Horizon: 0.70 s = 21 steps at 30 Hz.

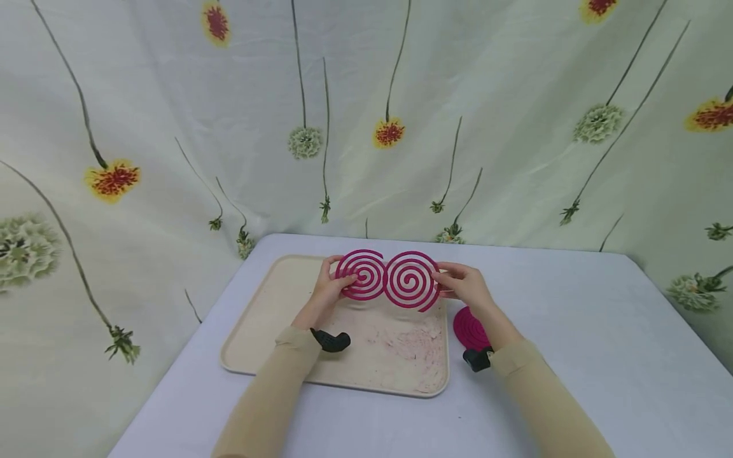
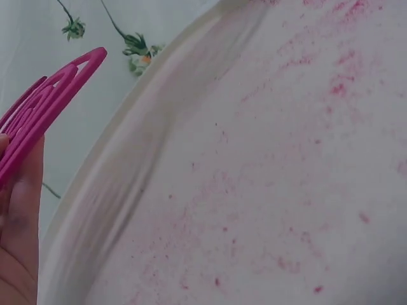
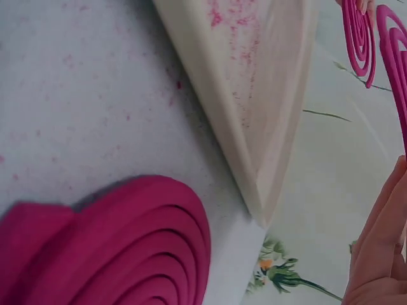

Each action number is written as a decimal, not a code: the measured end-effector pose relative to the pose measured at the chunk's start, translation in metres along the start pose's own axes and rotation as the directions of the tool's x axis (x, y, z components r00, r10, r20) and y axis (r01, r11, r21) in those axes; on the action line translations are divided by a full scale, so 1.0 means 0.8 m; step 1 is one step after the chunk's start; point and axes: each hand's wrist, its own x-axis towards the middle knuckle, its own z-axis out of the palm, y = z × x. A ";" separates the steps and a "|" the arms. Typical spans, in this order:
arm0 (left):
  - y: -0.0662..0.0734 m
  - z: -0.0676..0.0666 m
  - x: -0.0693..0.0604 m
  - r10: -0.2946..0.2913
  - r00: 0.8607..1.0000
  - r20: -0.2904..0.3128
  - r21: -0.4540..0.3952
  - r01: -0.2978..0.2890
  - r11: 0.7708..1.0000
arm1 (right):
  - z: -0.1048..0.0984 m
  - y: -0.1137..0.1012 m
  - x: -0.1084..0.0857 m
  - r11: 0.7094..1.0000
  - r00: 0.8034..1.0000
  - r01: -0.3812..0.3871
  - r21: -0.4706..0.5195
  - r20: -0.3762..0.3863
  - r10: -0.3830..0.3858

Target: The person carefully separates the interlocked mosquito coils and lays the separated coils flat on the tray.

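Note:
Two magenta mosquito coils are held up over the tray, side by side. The left hand (image 1: pixel 328 289) pinches one coil (image 1: pixel 363 278) at its left side, with the thumb across its front. In the right hand (image 1: pixel 468 284) the other coil (image 1: pixel 410 280) is gripped by its right edge. Their rims look next to each other in the head view; the right wrist view shows a gap between them. Below the right forearm, more coiled magenta material (image 3: pixel 146 235) lies flat on the table, partly hidden by the arm in the head view.
A cream tray (image 1: pixel 258 318) with a raised rim lies under the hands, pink crumbs scattered over its right part. Pink specks also dot the white tablecloth (image 1: pixel 572 318) beside it. A flower-printed curtain (image 1: pixel 355 184) hangs behind the table.

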 end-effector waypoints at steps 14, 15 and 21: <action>-0.009 -0.015 0.013 -0.098 0.993 -0.073 0.128 0.107 0.986 | 0.015 0.026 0.021 0.960 0.957 -0.274 0.056 -0.085 0.278; -0.007 -0.015 0.012 -0.093 0.993 -0.074 0.146 0.103 0.984 | 0.015 0.026 0.021 0.958 0.955 -0.281 0.056 -0.079 0.284; 0.006 -0.009 0.003 0.026 0.996 -0.088 0.378 0.009 0.926 | 0.011 0.016 0.012 0.960 0.961 -0.275 -0.059 -0.007 0.275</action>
